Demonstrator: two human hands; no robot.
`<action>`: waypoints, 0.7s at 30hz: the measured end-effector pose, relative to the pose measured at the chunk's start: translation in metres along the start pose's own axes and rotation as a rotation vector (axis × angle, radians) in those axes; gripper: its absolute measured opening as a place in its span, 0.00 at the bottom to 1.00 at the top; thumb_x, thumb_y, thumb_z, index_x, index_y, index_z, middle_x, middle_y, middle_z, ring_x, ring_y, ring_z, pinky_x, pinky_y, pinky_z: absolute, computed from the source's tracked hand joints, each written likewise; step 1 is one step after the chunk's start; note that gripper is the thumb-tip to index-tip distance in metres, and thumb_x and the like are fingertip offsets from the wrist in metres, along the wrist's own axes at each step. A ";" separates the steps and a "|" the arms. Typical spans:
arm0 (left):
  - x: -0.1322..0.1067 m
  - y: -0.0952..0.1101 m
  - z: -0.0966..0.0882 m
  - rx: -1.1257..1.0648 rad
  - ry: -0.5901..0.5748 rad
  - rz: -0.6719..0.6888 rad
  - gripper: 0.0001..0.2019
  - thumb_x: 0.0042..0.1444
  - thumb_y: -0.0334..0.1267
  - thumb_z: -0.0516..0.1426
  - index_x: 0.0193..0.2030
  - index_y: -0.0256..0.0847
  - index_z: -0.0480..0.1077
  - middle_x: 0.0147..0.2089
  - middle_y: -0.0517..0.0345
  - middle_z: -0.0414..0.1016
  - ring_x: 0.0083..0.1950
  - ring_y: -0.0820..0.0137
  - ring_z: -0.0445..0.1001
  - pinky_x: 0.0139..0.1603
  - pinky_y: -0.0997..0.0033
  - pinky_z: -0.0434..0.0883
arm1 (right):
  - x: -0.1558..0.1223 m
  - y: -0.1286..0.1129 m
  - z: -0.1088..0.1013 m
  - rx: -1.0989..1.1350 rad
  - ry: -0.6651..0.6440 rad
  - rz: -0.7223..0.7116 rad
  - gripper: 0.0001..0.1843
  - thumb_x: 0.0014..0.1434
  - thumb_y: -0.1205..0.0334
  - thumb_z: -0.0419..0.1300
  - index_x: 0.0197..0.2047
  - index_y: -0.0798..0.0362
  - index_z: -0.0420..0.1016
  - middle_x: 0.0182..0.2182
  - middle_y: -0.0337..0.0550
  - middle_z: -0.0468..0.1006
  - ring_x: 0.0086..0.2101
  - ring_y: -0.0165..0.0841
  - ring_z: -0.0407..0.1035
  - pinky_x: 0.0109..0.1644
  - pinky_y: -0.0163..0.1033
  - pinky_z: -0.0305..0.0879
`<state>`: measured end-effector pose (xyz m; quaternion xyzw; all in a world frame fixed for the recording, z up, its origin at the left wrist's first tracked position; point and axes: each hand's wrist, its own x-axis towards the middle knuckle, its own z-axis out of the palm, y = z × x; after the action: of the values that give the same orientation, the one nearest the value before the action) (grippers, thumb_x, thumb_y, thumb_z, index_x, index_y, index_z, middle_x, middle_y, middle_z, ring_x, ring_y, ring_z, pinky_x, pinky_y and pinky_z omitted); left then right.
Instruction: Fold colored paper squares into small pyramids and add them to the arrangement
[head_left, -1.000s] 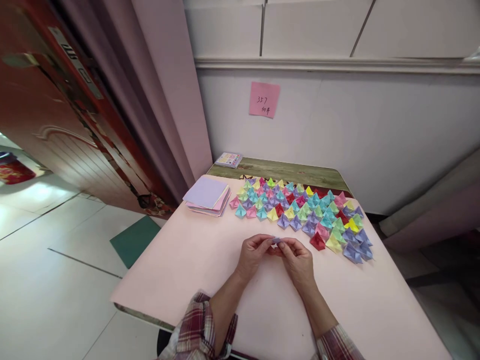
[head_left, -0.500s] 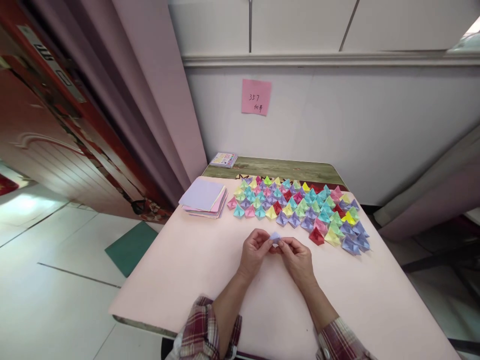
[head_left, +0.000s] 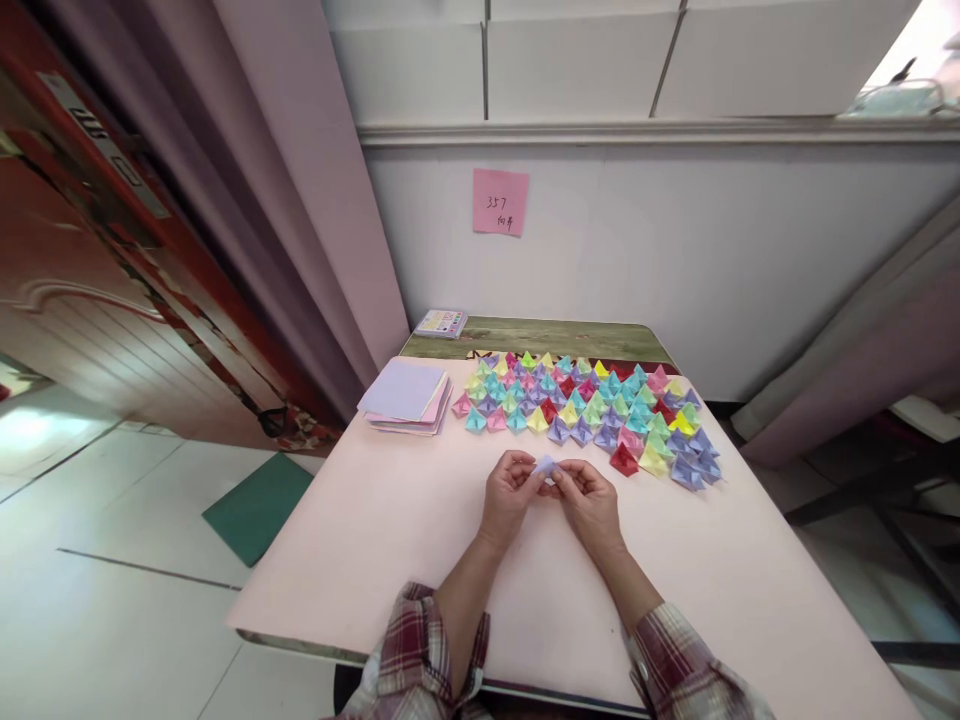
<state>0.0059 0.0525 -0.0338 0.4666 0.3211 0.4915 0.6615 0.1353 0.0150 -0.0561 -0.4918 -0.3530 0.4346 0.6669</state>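
My left hand (head_left: 506, 497) and my right hand (head_left: 590, 503) meet over the middle of the pink table (head_left: 360, 560). Both pinch a small lilac folded paper piece (head_left: 545, 466) between their fingertips, just above the tabletop. Directly beyond my hands lie several rows of small folded paper shapes (head_left: 592, 412) in teal, yellow, pink, red, green and lilac. A stack of pastel paper squares (head_left: 405, 396) rests at the table's far left, lilac sheet on top.
A small colourful paper pack (head_left: 440, 323) lies on a wooden surface (head_left: 570, 342) behind the table. A pink note (head_left: 499, 202) sticks to the white wall. A red door (head_left: 90, 290) and curtain stand left; a green mat (head_left: 259, 505) lies on the tiled floor.
My hands stay together on the lilac piece, which now sticks up a little more between the fingertips. The camera has tilted, shifting the whole scene slightly.
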 end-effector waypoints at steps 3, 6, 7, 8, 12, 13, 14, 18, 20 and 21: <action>-0.001 -0.003 -0.001 -0.002 0.011 -0.007 0.16 0.49 0.44 0.67 0.39 0.37 0.71 0.33 0.55 0.80 0.30 0.69 0.79 0.36 0.68 0.77 | -0.001 -0.003 0.000 0.011 -0.002 -0.010 0.17 0.50 0.52 0.70 0.39 0.49 0.74 0.29 0.38 0.80 0.28 0.32 0.75 0.34 0.38 0.74; -0.001 -0.006 -0.004 -0.002 0.027 0.012 0.15 0.49 0.43 0.67 0.40 0.36 0.74 0.33 0.54 0.80 0.31 0.68 0.79 0.38 0.66 0.78 | -0.002 -0.006 0.000 0.002 -0.006 -0.016 0.21 0.50 0.51 0.70 0.44 0.49 0.73 0.27 0.37 0.79 0.27 0.31 0.75 0.34 0.37 0.73; -0.001 -0.007 -0.004 0.003 0.036 0.018 0.15 0.49 0.43 0.67 0.39 0.36 0.74 0.32 0.55 0.80 0.31 0.68 0.79 0.38 0.66 0.78 | -0.002 -0.007 0.000 -0.004 -0.008 -0.016 0.21 0.50 0.51 0.70 0.45 0.49 0.72 0.27 0.37 0.79 0.27 0.32 0.75 0.34 0.38 0.74; -0.001 -0.007 -0.004 0.012 0.046 0.021 0.14 0.49 0.43 0.67 0.39 0.36 0.75 0.31 0.55 0.80 0.31 0.68 0.79 0.38 0.66 0.78 | -0.003 -0.007 0.000 -0.010 -0.010 -0.016 0.22 0.50 0.50 0.70 0.45 0.50 0.72 0.27 0.38 0.79 0.27 0.32 0.75 0.35 0.38 0.74; -0.003 -0.007 -0.005 0.051 0.070 0.027 0.12 0.50 0.43 0.66 0.35 0.35 0.76 0.27 0.55 0.79 0.28 0.68 0.78 0.36 0.66 0.78 | -0.004 -0.010 -0.001 -0.028 -0.014 -0.014 0.22 0.52 0.49 0.68 0.46 0.52 0.72 0.29 0.41 0.80 0.29 0.35 0.77 0.37 0.42 0.75; -0.003 -0.007 -0.005 0.054 0.073 0.025 0.12 0.50 0.43 0.66 0.35 0.35 0.76 0.27 0.55 0.79 0.28 0.68 0.78 0.36 0.66 0.78 | -0.004 -0.010 -0.001 -0.030 -0.014 -0.013 0.22 0.52 0.49 0.68 0.46 0.52 0.72 0.29 0.41 0.80 0.30 0.35 0.77 0.38 0.42 0.75; -0.003 -0.008 -0.005 0.054 0.075 0.023 0.12 0.50 0.43 0.66 0.34 0.35 0.76 0.27 0.55 0.79 0.29 0.68 0.78 0.37 0.66 0.77 | -0.004 -0.010 -0.001 -0.033 -0.014 -0.012 0.22 0.52 0.49 0.68 0.46 0.52 0.72 0.29 0.41 0.80 0.30 0.35 0.77 0.38 0.42 0.75; -0.002 -0.008 -0.005 0.047 0.083 0.006 0.12 0.49 0.42 0.66 0.35 0.35 0.75 0.28 0.57 0.78 0.29 0.69 0.78 0.37 0.66 0.77 | -0.004 -0.009 -0.001 -0.046 -0.001 -0.005 0.25 0.50 0.49 0.69 0.47 0.52 0.72 0.28 0.40 0.79 0.27 0.33 0.75 0.37 0.41 0.73; -0.002 -0.008 -0.005 0.038 0.082 -0.004 0.15 0.48 0.41 0.66 0.40 0.36 0.73 0.28 0.58 0.78 0.27 0.70 0.77 0.36 0.66 0.77 | -0.004 -0.010 -0.001 -0.057 0.005 -0.002 0.25 0.50 0.49 0.69 0.47 0.53 0.72 0.26 0.39 0.79 0.26 0.32 0.74 0.36 0.40 0.72; -0.002 -0.007 -0.005 0.031 0.079 -0.010 0.17 0.48 0.41 0.66 0.42 0.37 0.72 0.29 0.58 0.78 0.27 0.71 0.77 0.35 0.67 0.76 | -0.004 -0.010 -0.001 -0.063 0.005 0.000 0.25 0.50 0.49 0.69 0.47 0.53 0.72 0.26 0.38 0.78 0.26 0.32 0.74 0.35 0.40 0.72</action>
<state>0.0037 0.0519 -0.0424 0.4554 0.3566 0.5014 0.6435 0.1371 0.0092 -0.0469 -0.5134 -0.3649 0.4223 0.6519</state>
